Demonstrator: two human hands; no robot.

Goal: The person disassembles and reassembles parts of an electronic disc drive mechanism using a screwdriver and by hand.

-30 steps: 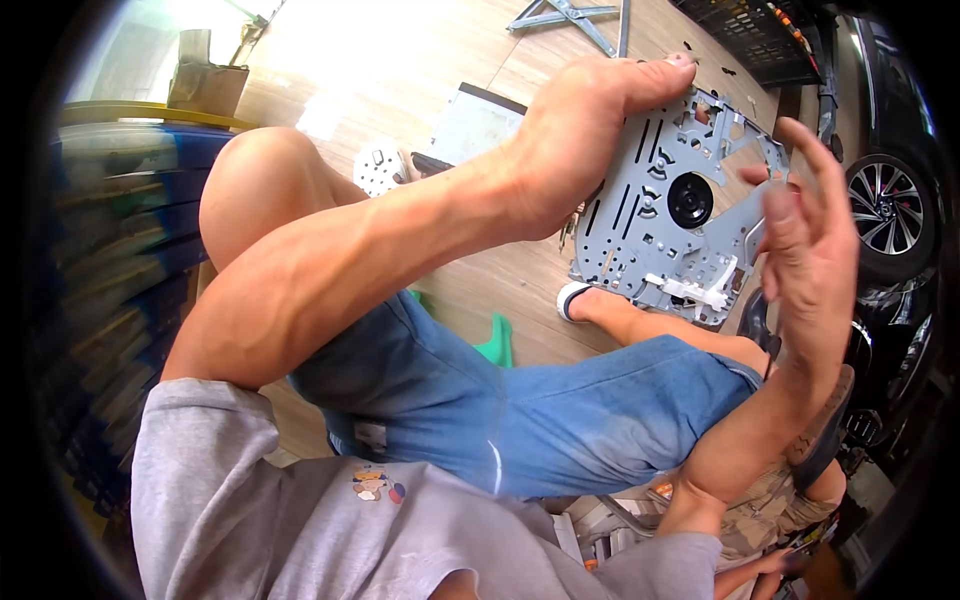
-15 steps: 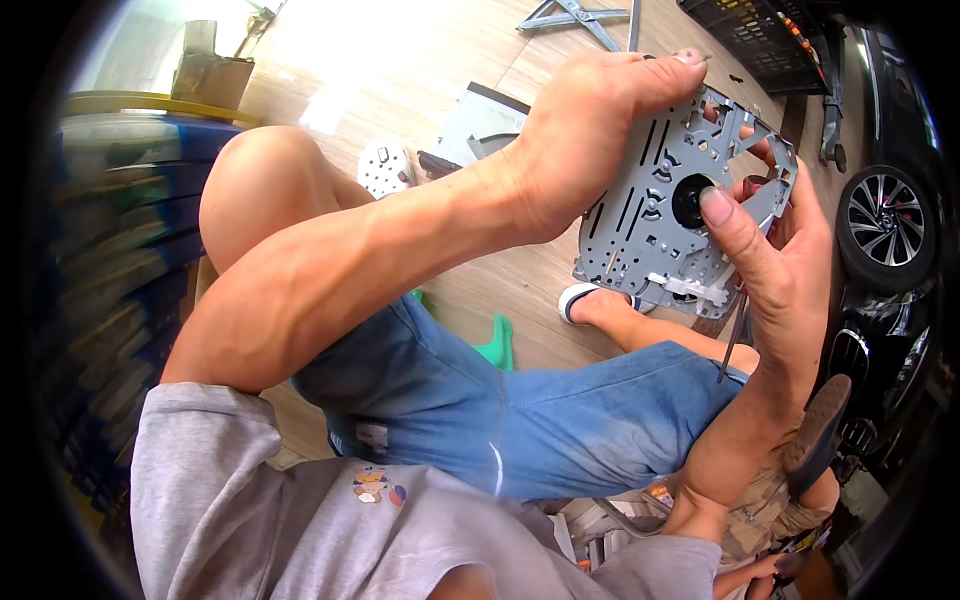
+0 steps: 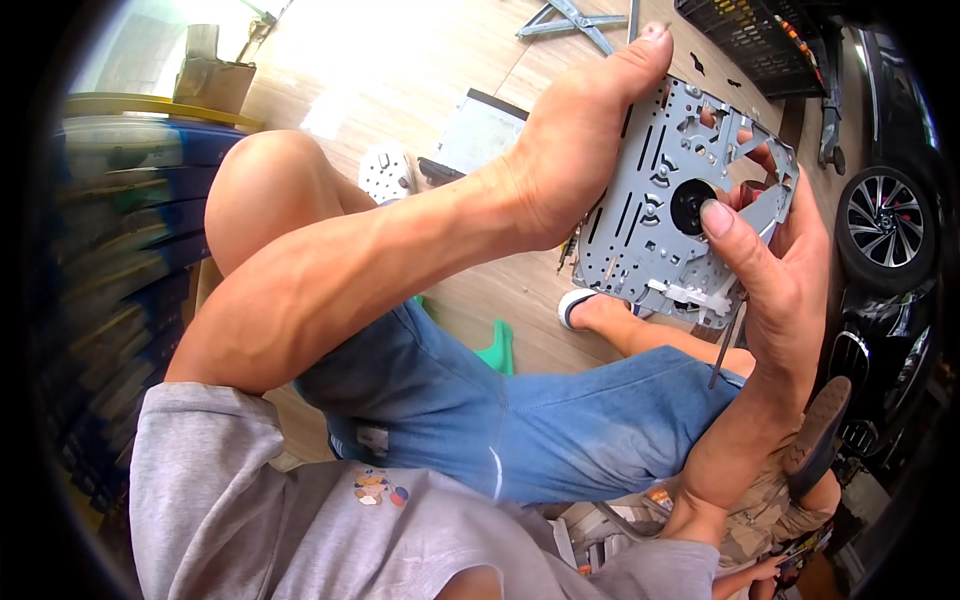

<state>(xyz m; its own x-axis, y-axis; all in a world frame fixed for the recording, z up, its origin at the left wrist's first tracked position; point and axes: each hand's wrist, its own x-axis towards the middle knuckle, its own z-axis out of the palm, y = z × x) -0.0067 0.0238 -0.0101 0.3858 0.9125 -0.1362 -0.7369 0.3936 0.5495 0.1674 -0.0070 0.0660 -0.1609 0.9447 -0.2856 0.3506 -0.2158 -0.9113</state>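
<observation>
In the head view, the left hand is gripping the left edge of a grey, perforated sheet-metal plate, with its thumb extending past the far corner and its other fingers passing behind. The right hand is clamping the plate at its right side, the thumb resting at the round black disc on the face and the fingers reaching behind. The plate is being held tilted in the air, above the wood-look floor. A white plastic bracket is lying across its near end. A red part is showing at a plate opening, and a thin dark rod is projecting below the right hand; whether that hand is holding the rod cannot be told. On the floor, a flat silver panel with a dark edge is lying left of the plate, and a crossed metal frame is lying farther away. A black plastic crate is standing at far right, and a car wheel is showing at right. A co-worker in camouflage clothing is occupying the near right.
</observation>
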